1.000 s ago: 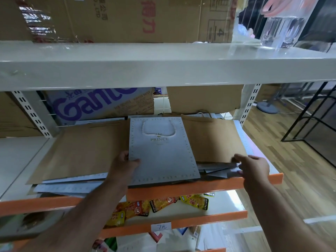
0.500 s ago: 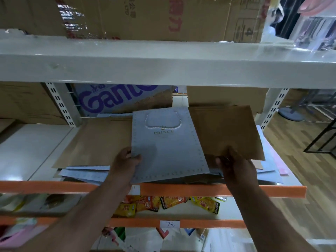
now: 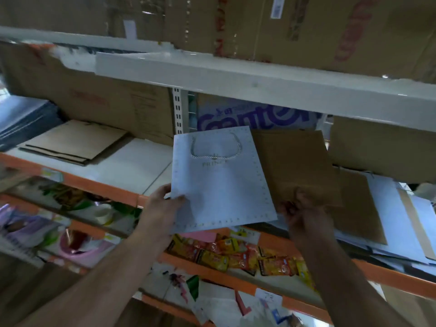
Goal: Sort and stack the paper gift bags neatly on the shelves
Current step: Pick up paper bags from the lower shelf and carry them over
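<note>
My left hand (image 3: 162, 204) grips the lower left corner of a flat grey gift bag (image 3: 219, 182) with a cord handle and the word PRINCE, held up in front of the orange-edged shelf (image 3: 111, 188). My right hand (image 3: 303, 214) pinches the bottom edge of a brown paper bag (image 3: 295, 166), lifted just right of the grey one and partly behind it. More flat brown and pale bags (image 3: 382, 208) lie in a loose pile on the shelf at right. A neat stack of brown bags (image 3: 75, 142) rests on the shelf's left bay.
A white upper shelf (image 3: 236, 76) carrying cardboard boxes overhangs close above. A purple-lettered box (image 3: 254, 116) and plain cartons stand at the back. Snack packets (image 3: 236, 253) fill the shelf below. Dark flat bags (image 3: 26, 119) lie at far left.
The view has swung left, revealing the left bay. Both hands have lifted the grey bag and the brown bag off the pile and carried them leftward.
</note>
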Action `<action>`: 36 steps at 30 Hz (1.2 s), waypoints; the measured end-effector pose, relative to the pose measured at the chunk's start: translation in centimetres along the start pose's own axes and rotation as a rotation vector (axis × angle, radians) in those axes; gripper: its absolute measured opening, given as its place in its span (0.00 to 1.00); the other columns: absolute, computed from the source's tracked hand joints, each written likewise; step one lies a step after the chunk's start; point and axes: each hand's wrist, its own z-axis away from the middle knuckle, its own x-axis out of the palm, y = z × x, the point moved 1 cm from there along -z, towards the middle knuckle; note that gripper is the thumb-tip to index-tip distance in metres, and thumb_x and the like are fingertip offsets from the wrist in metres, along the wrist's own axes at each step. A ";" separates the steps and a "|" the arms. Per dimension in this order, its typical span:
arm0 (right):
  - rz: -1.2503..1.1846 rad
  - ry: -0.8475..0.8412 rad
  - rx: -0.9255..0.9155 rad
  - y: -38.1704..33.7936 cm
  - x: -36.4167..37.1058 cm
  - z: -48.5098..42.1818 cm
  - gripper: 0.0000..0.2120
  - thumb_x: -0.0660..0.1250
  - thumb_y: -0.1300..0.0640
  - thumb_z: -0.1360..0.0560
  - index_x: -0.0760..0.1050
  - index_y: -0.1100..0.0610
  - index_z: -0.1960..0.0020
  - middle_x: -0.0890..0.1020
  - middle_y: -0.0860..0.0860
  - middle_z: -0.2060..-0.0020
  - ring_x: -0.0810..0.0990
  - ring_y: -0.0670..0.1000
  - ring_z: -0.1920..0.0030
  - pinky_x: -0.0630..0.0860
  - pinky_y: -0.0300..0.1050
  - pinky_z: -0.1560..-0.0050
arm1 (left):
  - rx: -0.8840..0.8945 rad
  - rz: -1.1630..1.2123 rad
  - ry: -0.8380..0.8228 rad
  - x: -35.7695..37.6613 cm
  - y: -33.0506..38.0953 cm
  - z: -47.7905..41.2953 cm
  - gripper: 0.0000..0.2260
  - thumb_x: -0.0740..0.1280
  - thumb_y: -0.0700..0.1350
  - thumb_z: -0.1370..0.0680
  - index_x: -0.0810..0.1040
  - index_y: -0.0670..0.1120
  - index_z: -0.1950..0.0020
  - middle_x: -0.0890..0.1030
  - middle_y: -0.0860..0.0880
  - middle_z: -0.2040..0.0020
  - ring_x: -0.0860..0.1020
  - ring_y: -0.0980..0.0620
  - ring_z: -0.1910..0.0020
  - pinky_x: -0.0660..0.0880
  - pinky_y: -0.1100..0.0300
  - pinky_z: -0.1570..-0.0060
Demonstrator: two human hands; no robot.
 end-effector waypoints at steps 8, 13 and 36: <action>0.138 -0.115 0.104 12.4 12.2 6.7 0.06 0.64 0.59 0.19 0.76 0.54 0.43 0.83 0.51 0.53 0.80 0.52 0.57 0.79 0.40 0.71 | 0.019 -0.028 0.144 -18.5 2.5 -0.3 0.08 0.67 0.38 0.19 0.77 0.46 0.41 0.82 0.46 0.45 0.82 0.40 0.48 0.79 0.37 0.46; 0.194 -0.195 0.149 20.3 18.9 10.0 0.07 0.63 0.58 0.18 0.76 0.54 0.41 0.84 0.50 0.59 0.80 0.51 0.62 0.78 0.41 0.70 | 0.015 -0.047 0.225 -29.9 3.4 -1.3 0.07 0.67 0.39 0.19 0.76 0.48 0.43 0.82 0.45 0.42 0.81 0.39 0.47 0.79 0.37 0.47; 0.194 -0.250 0.297 40.0 43.6 4.1 0.05 0.64 0.61 0.20 0.77 0.53 0.50 0.84 0.49 0.69 0.80 0.49 0.68 0.76 0.39 0.72 | 0.011 0.089 0.436 -50.4 10.5 -18.3 0.10 0.66 0.34 0.20 0.77 0.46 0.43 0.85 0.44 0.49 0.84 0.38 0.52 0.80 0.38 0.50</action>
